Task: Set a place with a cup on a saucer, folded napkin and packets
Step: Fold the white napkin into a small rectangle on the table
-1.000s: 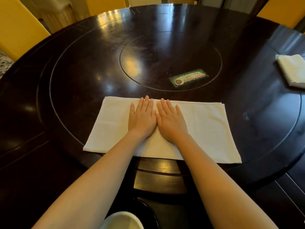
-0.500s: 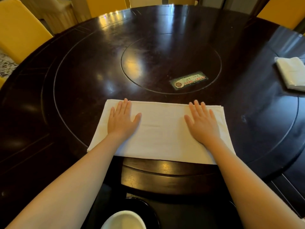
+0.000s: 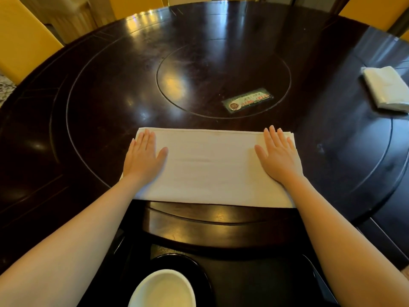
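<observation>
the white napkin (image 3: 212,167) lies flat on the dark round table (image 3: 110,96), folded into a long band that runs side to side just beyond the table's near edge. the left hand (image 3: 142,160) rests palm down on its left end and the right hand (image 3: 280,158) palm down on its right end, well apart; both are spread flat with fingers extended, pressing the cloth and gripping nothing. it looks like soft, light woven fabric, limp rather than stiff, so it will likely sag and lose its shape if lifted by one corner, and it may slide on the polished wood under a sideways push. the safer hold would be a pinch at the two corners of one short end, or at both ends together, so a further fold keeps its edges lined up. a white cup (image 3: 162,289) sits on a dark saucer (image 3: 199,269) at the bottom of the view, close to the person; it looks hard and breakable. another folded white cloth (image 3: 387,89) lies far off to the right, and a printed card (image 3: 247,102) lies in the table's middle ring. no packets can be made out with any confidence.
</observation>
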The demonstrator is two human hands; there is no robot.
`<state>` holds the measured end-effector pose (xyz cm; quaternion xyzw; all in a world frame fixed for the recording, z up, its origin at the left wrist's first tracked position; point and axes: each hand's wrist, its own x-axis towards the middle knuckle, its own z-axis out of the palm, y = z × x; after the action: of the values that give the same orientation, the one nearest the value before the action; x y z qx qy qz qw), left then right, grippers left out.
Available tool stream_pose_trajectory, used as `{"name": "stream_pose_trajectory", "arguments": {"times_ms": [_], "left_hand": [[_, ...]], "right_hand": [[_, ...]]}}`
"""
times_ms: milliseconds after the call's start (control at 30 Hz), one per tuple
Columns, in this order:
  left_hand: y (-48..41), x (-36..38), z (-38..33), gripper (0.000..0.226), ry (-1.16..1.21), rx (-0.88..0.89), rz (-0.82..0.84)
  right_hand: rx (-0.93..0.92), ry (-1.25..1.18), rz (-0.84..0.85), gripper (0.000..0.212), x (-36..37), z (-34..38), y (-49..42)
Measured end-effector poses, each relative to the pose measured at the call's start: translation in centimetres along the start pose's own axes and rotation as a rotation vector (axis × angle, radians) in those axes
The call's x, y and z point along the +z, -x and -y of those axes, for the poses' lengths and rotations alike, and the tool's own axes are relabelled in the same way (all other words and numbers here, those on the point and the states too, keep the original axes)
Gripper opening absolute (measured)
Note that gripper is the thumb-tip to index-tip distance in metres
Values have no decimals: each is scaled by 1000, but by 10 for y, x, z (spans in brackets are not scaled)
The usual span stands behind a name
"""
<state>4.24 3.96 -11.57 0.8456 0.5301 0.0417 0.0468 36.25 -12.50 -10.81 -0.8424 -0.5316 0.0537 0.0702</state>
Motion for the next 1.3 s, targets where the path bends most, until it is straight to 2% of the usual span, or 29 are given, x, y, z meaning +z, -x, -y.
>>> {"name": "stream_pose_trajectory", "arguments": {"times_ms": [67,167,267,333,400,467,567,667,833,900,933,1033,1167,1233,1300], "left_hand": [[2,-2,0,64,45,55,1],[15,-8,0,63,115,280,-12],[42,-10,-3,75,101,496,92],[59,-10,-2,76,54,566,165],[67,-10,-1,77,-1,571,200],[70,-10,1,79,-42,531,215],[73,-13,13,87,-65,460,214],[79,-18,27,82,-81,396,245],[84,-30,41,97,-68,469,316],[91,-38,49,86,35,492,286],[96,-42,52,77,58,496,217],[112,-52,58,38,-115,635,-141],[117,-61,60,26,-401,814,-180],[118,-63,58,18,-374,759,-164],[120,-66,56,25,-286,655,-110]], "right_hand": [[-3,3,6,66,0,-1,-1],[-2,-15,-3,63,-2,2,1],[-5,-9,-4,58,-9,17,15],[-124,34,16,59,-8,45,35],[-309,24,85,59,1,80,62],[-397,5,169,59,12,100,87],[-339,7,171,59,14,90,99],[-259,3,178,61,8,66,106],[-202,-44,217,63,-4,38,124],[-210,-91,192,61,-11,27,131],[-217,-122,171,59,-15,22,134],[-224,-130,122,49,-29,13,139],[-296,92,102,26,-40,13,137],[-287,193,112,21,-44,17,139],[-273,276,107,22,-47,22,143]]}}
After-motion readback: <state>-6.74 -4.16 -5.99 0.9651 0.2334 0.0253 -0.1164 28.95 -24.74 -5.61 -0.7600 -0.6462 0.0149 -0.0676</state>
